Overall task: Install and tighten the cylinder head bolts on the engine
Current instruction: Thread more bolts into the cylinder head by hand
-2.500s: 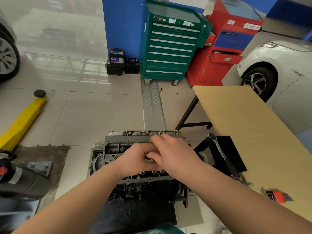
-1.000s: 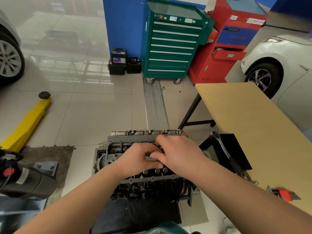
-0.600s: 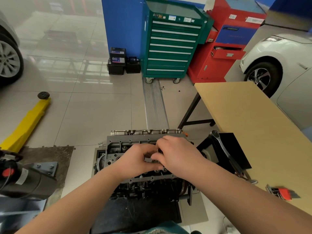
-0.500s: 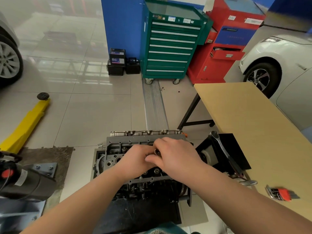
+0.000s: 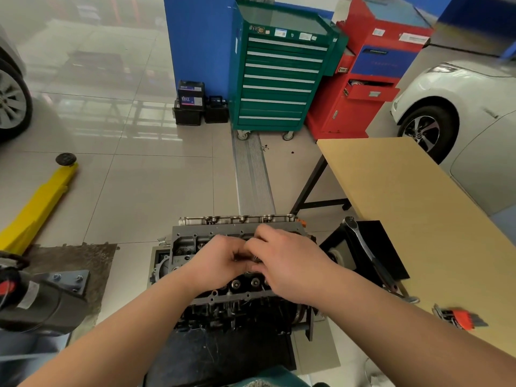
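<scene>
A grey engine with its cylinder head [image 5: 192, 241] stands on a stand low in the middle of the view. Both hands meet over the middle of the head. My left hand [image 5: 220, 261] has its fingers curled round a small metal part between the hands, probably a bolt. My right hand [image 5: 287, 261] pinches the same spot from the right with bent fingers. The part itself is almost wholly hidden by the fingers. Two round bolt heads [image 5: 245, 283] show on the near side of the head, just below the hands.
A long ratchet wrench [image 5: 368, 255] lies on a black mat at the edge of the wooden table [image 5: 405, 196] to the right. An orange hex key set [image 5: 460, 318] lies nearer on that table. A green tool cabinet [image 5: 279, 79], a red cabinet and a white car stand behind. A yellow lift arm [image 5: 39, 208] lies left.
Both hands have stayed together over the middle of the head, with the fingers shifting slightly around the small part. The camera has moved a little.
</scene>
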Demonstrator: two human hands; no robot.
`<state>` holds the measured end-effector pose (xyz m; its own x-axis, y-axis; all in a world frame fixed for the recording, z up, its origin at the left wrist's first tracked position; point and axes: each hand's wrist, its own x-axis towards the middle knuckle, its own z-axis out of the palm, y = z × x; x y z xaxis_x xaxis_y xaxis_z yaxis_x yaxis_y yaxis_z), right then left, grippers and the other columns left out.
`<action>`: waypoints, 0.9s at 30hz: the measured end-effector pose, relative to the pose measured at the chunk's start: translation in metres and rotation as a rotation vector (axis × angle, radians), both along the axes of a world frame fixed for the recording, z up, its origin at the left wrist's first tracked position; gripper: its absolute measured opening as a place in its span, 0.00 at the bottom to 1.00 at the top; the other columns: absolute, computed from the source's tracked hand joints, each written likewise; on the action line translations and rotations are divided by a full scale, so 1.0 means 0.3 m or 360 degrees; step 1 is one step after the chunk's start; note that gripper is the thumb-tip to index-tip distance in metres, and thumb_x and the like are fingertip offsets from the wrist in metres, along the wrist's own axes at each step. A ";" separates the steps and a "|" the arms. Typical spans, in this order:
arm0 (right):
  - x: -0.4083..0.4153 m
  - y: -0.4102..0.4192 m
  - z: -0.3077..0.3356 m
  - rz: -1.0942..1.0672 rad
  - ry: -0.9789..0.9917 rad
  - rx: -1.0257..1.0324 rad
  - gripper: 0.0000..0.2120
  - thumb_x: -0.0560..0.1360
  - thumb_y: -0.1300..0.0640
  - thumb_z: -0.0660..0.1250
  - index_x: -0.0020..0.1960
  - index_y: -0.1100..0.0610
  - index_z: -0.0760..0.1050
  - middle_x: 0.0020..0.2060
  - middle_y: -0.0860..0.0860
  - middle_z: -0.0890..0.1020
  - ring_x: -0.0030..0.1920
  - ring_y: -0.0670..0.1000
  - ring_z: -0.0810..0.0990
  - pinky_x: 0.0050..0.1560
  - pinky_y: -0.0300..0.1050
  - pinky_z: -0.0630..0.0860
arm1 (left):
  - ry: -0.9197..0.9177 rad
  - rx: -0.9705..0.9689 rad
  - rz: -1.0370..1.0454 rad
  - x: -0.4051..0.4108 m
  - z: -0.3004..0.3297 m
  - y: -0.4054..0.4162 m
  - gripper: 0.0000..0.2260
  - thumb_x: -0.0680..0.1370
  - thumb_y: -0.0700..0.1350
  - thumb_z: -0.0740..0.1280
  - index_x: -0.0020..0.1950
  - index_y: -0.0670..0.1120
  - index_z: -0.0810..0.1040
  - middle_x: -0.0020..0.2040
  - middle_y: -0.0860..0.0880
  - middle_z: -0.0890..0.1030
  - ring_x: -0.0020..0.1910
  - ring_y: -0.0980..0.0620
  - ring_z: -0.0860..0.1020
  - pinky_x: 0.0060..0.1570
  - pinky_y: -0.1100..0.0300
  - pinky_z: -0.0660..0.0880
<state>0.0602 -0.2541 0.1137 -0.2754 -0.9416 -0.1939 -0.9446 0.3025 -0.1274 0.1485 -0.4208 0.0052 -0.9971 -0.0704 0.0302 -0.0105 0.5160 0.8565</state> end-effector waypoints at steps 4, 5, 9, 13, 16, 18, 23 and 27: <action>0.002 -0.019 -0.007 -0.0237 0.0097 0.0070 0.16 0.83 0.43 0.63 0.61 0.53 0.73 0.52 0.50 0.78 0.51 0.54 0.79 0.43 0.48 0.70 | 0.0066 0.0063 -0.0059 0.009 0.003 0.010 0.04 0.78 0.46 0.77 0.48 0.50 0.83 0.41 0.54 0.84 0.40 0.53 0.81 0.44 0.59 0.78; 0.003 -0.022 -0.013 -0.0309 0.0153 0.0087 0.21 0.82 0.36 0.58 0.59 0.53 0.74 0.50 0.50 0.79 0.50 0.54 0.80 0.42 0.49 0.70 | 0.0092 0.0076 -0.0025 0.011 0.001 0.016 0.05 0.76 0.46 0.78 0.46 0.50 0.83 0.40 0.55 0.83 0.40 0.54 0.80 0.42 0.62 0.76; 0.006 -0.010 -0.006 -0.0230 0.0163 0.0007 0.24 0.81 0.32 0.56 0.63 0.50 0.72 0.53 0.48 0.77 0.52 0.52 0.79 0.42 0.49 0.72 | 0.0081 -0.0052 0.0066 0.004 -0.026 0.018 0.05 0.77 0.41 0.74 0.42 0.43 0.81 0.36 0.48 0.81 0.36 0.48 0.78 0.40 0.45 0.77; -0.014 0.002 0.000 -0.0028 -0.0024 0.0054 0.15 0.81 0.53 0.68 0.65 0.50 0.70 0.55 0.47 0.74 0.54 0.51 0.76 0.47 0.47 0.74 | 0.0003 -0.0044 -0.0080 0.006 -0.022 -0.005 0.06 0.80 0.44 0.73 0.50 0.42 0.82 0.42 0.45 0.84 0.42 0.45 0.82 0.47 0.45 0.80; 0.005 -0.017 -0.003 -0.0214 0.0056 0.0020 0.13 0.82 0.47 0.65 0.62 0.53 0.71 0.52 0.50 0.79 0.52 0.55 0.79 0.42 0.48 0.70 | 0.0029 0.0096 -0.0071 0.014 -0.007 0.012 0.08 0.76 0.46 0.78 0.53 0.50 0.84 0.47 0.55 0.86 0.49 0.54 0.84 0.52 0.57 0.81; 0.017 -0.030 -0.014 -0.0253 0.0132 0.0011 0.15 0.83 0.44 0.62 0.62 0.54 0.71 0.51 0.51 0.81 0.50 0.56 0.81 0.41 0.49 0.71 | 0.0060 0.0064 0.0059 0.013 -0.016 0.028 0.07 0.74 0.45 0.80 0.50 0.49 0.85 0.45 0.54 0.85 0.46 0.53 0.84 0.50 0.53 0.81; 0.006 -0.016 -0.013 -0.0105 -0.0006 -0.0017 0.16 0.82 0.49 0.65 0.68 0.50 0.67 0.55 0.49 0.78 0.55 0.53 0.77 0.47 0.51 0.76 | 0.0103 -0.0096 0.0095 0.008 -0.031 0.023 0.06 0.79 0.45 0.74 0.49 0.43 0.84 0.42 0.46 0.85 0.42 0.43 0.82 0.45 0.44 0.79; 0.000 -0.010 -0.010 -0.0169 0.0016 0.0046 0.12 0.83 0.50 0.64 0.64 0.53 0.70 0.52 0.51 0.79 0.52 0.55 0.80 0.45 0.50 0.74 | 0.0081 -0.0009 -0.0072 0.005 -0.021 0.014 0.03 0.80 0.44 0.73 0.48 0.45 0.82 0.41 0.49 0.83 0.39 0.47 0.80 0.44 0.47 0.78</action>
